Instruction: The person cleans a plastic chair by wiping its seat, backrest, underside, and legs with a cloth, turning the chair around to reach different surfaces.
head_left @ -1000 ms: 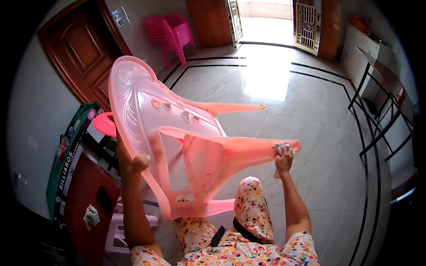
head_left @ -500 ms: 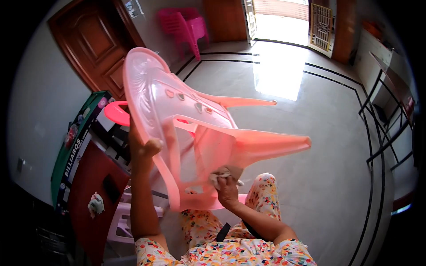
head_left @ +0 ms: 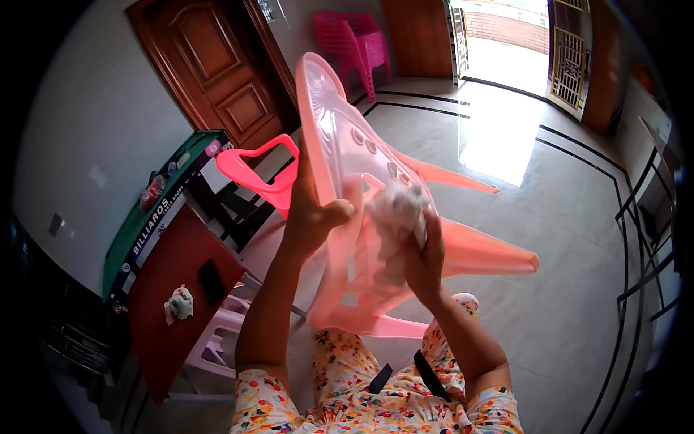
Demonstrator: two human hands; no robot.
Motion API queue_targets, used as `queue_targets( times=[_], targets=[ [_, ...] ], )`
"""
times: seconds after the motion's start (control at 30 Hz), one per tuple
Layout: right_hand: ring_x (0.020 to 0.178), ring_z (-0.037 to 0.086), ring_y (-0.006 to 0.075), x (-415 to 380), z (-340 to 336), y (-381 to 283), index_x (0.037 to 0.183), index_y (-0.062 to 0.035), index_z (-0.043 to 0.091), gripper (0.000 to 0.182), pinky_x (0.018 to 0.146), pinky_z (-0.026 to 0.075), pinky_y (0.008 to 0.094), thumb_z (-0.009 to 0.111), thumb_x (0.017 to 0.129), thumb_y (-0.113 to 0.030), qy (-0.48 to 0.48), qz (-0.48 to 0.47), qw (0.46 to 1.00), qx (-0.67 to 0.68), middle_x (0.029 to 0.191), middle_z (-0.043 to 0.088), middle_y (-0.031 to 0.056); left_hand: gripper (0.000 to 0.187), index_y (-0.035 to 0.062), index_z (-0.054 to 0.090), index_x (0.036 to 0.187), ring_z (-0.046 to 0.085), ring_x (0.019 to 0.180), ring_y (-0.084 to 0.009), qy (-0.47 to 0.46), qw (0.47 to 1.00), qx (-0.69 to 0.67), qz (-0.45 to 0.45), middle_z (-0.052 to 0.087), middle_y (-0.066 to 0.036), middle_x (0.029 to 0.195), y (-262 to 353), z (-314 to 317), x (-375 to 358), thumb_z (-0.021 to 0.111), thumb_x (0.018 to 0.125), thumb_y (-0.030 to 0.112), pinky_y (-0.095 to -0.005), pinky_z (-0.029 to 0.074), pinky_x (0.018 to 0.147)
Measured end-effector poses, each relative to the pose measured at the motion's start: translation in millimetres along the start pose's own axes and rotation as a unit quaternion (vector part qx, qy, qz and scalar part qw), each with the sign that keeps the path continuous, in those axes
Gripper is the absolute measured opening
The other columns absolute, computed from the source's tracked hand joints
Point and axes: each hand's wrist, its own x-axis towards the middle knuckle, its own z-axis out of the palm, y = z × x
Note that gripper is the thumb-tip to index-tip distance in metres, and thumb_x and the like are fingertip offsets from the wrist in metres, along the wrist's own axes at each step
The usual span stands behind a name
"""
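Note:
A light pink plastic chair (head_left: 329,116) is tipped on its side across my lap, its legs pointing right. My left hand (head_left: 314,217) grips the edge of the chair's back, thumb on the near face. In my right hand (head_left: 425,253) is a pale crumpled cloth (head_left: 397,210), pressed against the chair near the armrest. The cloth and the fingers around it are partly smeared by motion.
On my left, a dark red table (head_left: 166,354) carries a phone (head_left: 210,281) and another crumpled cloth (head_left: 179,304). A billiards table (head_left: 163,217) and a bright pink chair (head_left: 249,170) stand behind it. Stacked magenta chairs (head_left: 354,43) are by the wall; a black metal frame (head_left: 643,231) is at right.
My right hand has moved the cloth upward along the chair from near the leg toward the back. The chair is turned a little more upright, and the view has swung left.

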Motion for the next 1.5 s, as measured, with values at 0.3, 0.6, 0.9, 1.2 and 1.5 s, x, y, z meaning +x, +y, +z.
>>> queue_targets(
  times=[0.3,0.6,0.9,1.2,1.5],
  targets=[
    [0.094,0.05,0.0301,12.4,31.2,-14.9,0.113,0.0006,0.047,0.032,0.081,0.042,0.0353,0.048,0.08,0.001,-0.012,-0.077,0.994,-0.08,0.1,0.05,0.017,0.1,0.005,-0.001,0.141,0.046,0.11,-0.0229,0.023,0.999,0.027,-0.025,0.038,-0.016,0.127,12.0,35.1,10.3,0.054,0.058,0.003,-0.0302,0.041,0.089],
    [0.081,0.052,0.0337,-126.1,41.0,40.4,0.104,-0.0011,0.05,0.027,0.068,0.043,0.0358,0.055,0.078,0.002,-0.2,0.115,0.973,0.008,0.093,0.05,0.0167,0.095,-0.0006,0.005,0.139,0.047,0.108,-0.0243,0.022,0.997,0.014,0.077,0.041,-0.018,0.125,-0.3,39.8,50.4,0.057,0.06,0.009,-0.0291,0.04,0.091],
    [0.077,0.047,0.0146,-127.0,12.4,31.4,0.113,-0.0021,0.046,0.031,0.069,0.04,0.0255,0.049,0.082,0.003,-0.135,0.272,0.932,0.198,0.088,0.048,0.0049,0.097,-0.0088,0.004,0.136,0.044,0.105,-0.0245,0.063,0.987,0.14,0.055,0.041,-0.024,0.119,12.8,84.5,76.4,0.062,0.061,0.014,-0.0278,0.036,0.089],
    [0.087,0.049,0.0078,-72.1,-20.0,4.5,0.116,-0.0035,0.046,0.029,0.078,0.041,0.0231,0.045,0.087,-0.005,0.045,0.216,0.932,0.288,0.098,0.053,0.001,0.102,-0.0089,0.001,0.135,0.048,0.086,-0.0267,0.01,0.991,0.133,-0.006,0.045,-0.021,0.094,28.7,102.1,69.1,0.062,0.057,0.016,-0.0289,0.039,0.077],
    [0.093,0.051,0.0125,-71.8,-73.3,78.7,0.107,-0.0034,0.05,0.021,0.082,0.043,0.0269,0.045,0.087,-0.009,0.171,0.221,0.949,0.145,0.103,0.054,0.005,0.106,-0.0064,-0.001,0.136,0.057,0.058,-0.0311,-0.015,0.989,0.146,-0.002,0.056,-0.019,0.061,24.9,97.3,63.3,0.06,0.053,0.019,-0.032,0.048,0.06]
  ],
)
